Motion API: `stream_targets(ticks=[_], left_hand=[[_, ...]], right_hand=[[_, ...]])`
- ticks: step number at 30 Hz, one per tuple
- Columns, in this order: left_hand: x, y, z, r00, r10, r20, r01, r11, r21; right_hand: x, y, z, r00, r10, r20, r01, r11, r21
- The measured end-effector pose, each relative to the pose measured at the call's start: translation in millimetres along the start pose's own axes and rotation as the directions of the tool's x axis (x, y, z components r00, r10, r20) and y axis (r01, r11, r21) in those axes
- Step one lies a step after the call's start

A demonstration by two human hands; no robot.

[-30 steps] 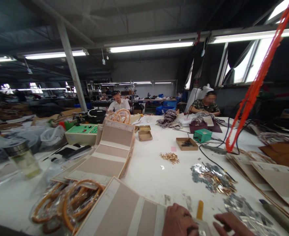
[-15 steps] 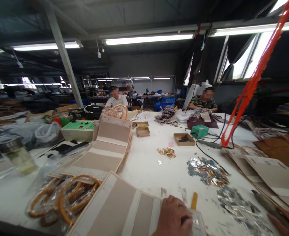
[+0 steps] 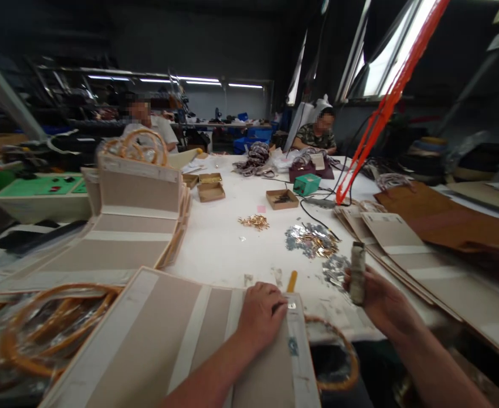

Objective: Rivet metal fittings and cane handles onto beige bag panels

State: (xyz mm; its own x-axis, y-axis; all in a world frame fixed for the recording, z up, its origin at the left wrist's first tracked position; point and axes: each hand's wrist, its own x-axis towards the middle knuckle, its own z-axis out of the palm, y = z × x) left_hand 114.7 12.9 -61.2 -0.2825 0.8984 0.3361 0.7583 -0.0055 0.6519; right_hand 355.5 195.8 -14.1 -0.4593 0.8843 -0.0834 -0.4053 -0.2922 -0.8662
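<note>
A beige bag panel (image 3: 207,317) with pale strips lies before me, a tan ring handle (image 3: 353,371) sticking out past its right edge. My left hand (image 3: 261,311) bears down on the panel near its far right corner, fingers bent at the edge. Beside the thumb are small metal fittings (image 3: 291,305); whether the fingers pinch one is hidden. Raised off the table at the right, my right hand (image 3: 374,297) is closed round a stubby greyish tool (image 3: 358,275) with a dark top, held upright. A yellow stick (image 3: 292,281) lies just beyond the panel.
Silver metal pieces (image 3: 336,269) and gold pieces (image 3: 254,222) lie in heaps. Stacked panels stand left (image 3: 139,198) and right (image 3: 396,232). Bagged ring handles (image 3: 58,323) lie at left. Red straps (image 3: 370,133) hang down. Two people sit across the table.
My view has turned right and down. The right hand has come up from the table's right side with the greyish tool, towards the panel. The left hand stays on the panel.
</note>
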Motion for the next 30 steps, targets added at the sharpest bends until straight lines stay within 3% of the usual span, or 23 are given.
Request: stream_targets(ticks=[2, 4, 9, 14, 20, 25, 30], left_hand=[[2.4, -1.9, 0.0, 1.000, 0.013, 0.019, -0.013, 1.000, 0.007], [2.6, -2.6, 0.3, 0.999, 0.021, 0.026, -0.021, 1.000, 0.019], [1.5, -1.3, 0.5, 1.000, 0.018, 0.022, -0.019, 0.999, 0.034], [3.0, -1.5, -0.4, 0.999, 0.019, 0.028, -0.019, 1.000, 0.024], [0.4, -0.5, -2.8, 0.999, 0.027, 0.029, -0.027, 1.000, -0.007], [-0.3, -1.2, -1.5, 1.000, 0.028, 0.012, -0.027, 0.999, -0.039], [1.4, -2.4, -1.3, 0.999, 0.029, 0.030, -0.028, 0.998, -0.054]], right_hand=[[-11.9, 13.8, 41.3, 0.996, 0.087, 0.003, -0.087, 0.993, 0.076], [-17.4, 30.0, 73.2, 0.997, 0.071, -0.020, -0.069, 0.994, 0.084], [-18.8, 56.7, 111.8, 0.994, -0.110, 0.000, 0.110, 0.991, 0.076], [-13.7, 73.2, 123.0, 0.961, -0.266, 0.081, 0.262, 0.964, 0.054], [-11.0, 82.8, 122.2, 0.947, -0.279, 0.157, 0.297, 0.949, -0.105], [-17.3, 77.3, 123.6, 0.902, -0.336, 0.272, 0.397, 0.893, -0.213], [-18.0, 81.3, 127.1, 0.922, -0.252, 0.294, 0.346, 0.878, -0.332]])
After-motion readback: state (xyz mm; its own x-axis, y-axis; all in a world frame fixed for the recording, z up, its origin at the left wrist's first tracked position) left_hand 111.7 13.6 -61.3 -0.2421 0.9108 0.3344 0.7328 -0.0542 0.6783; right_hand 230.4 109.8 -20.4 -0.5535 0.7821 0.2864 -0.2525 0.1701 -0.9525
